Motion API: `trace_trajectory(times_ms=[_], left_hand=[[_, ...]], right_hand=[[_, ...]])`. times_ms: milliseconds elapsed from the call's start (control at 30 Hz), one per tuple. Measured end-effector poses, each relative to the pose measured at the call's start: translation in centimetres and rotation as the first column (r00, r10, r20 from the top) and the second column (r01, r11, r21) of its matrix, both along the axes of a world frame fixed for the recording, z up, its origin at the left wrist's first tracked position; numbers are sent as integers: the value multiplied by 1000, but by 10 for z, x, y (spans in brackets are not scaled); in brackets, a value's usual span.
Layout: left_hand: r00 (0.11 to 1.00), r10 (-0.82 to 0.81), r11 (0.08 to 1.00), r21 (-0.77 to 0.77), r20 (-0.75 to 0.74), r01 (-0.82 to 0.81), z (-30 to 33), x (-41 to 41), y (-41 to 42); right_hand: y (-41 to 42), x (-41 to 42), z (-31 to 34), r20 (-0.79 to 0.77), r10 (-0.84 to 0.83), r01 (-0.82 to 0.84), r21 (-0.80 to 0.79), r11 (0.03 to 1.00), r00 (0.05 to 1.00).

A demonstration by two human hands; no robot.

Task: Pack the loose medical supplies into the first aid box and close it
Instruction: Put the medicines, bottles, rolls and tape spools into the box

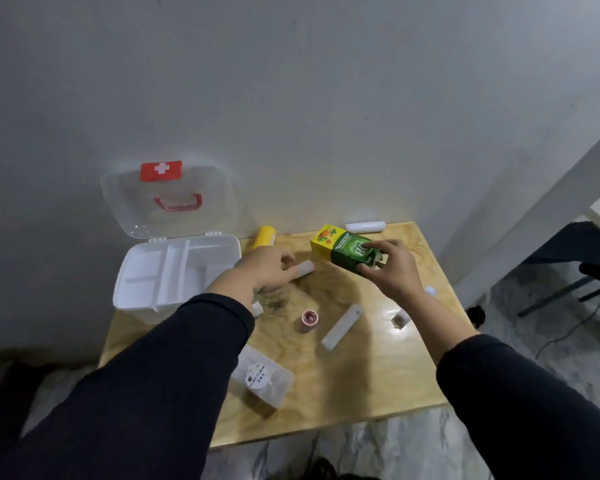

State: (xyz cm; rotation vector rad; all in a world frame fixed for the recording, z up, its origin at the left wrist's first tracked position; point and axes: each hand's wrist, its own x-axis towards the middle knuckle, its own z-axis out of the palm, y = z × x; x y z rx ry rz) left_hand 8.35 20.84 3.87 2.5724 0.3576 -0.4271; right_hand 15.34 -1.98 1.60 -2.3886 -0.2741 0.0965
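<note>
The white first aid box (132, 271) stands open at the table's left edge, its clear lid (174, 199) with a red cross label leaning against the wall. My right hand (394, 273) holds a green and yellow carton (343, 251) above the table, right of the box. My left hand (269, 271) rests on the table beside the box, fingers closed around a small white roll (305, 267). Loose on the table lie a yellow tube (264, 237), a pink tape roll (309, 318), a long white box (342, 327) and a clear plastic case (262, 379).
The small wooden table (361, 386) stands against a grey wall. A white tube (364, 226) lies at the back edge. Small white items (400, 318) sit at the right edge. A dark chair (568, 251) stands to the right, on marble floor.
</note>
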Motion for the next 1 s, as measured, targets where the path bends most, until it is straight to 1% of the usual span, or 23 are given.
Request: trace_trajectory(times_ms=[100,167,233,300,367,467,533,667,767,833,933,1000], left_hand=[[995,56,998,17,79,-58,15,-11,25],[991,97,995,16,96,-98,20,-23,44],[986,149,989,13,81,-150,21,-39,63],[982,184,982,41,46,-186,20,-56,83],[982,188,976,111,24,-189,17,-72,101],[987,159,963,218,28,-161,8,-92,126],[991,137,956,263,-1,-132,-2,-102,142],[993,106,953,290,-51,-87,-21,-124,167],[993,117,959,264,-35,-103,-35,-134,172],[995,93,953,288,24,-96,-43,-136,172],[994,54,939,333,96,-83,-49,-137,172],[992,45,939,335,115,-81,-51,-139,173]], right_hand=[[26,3,29,81,88,-90,24,996,993],[48,1,49,102,141,-146,39,989,985],[71,-4,65,127,203,-209,34,977,971],[93,-15,76,143,278,-277,-30,960,950],[114,-27,79,143,352,-339,-107,935,925],[145,-41,75,127,432,-407,-186,894,893],[165,-49,70,120,486,-445,-264,856,865],[204,-62,59,99,571,-476,-447,757,815],[230,-68,47,68,585,-478,-504,719,808],[244,-70,35,26,550,-476,-469,744,835],[258,-72,9,-52,434,-425,-332,842,900],[267,-73,-8,-88,363,-373,-273,887,928]])
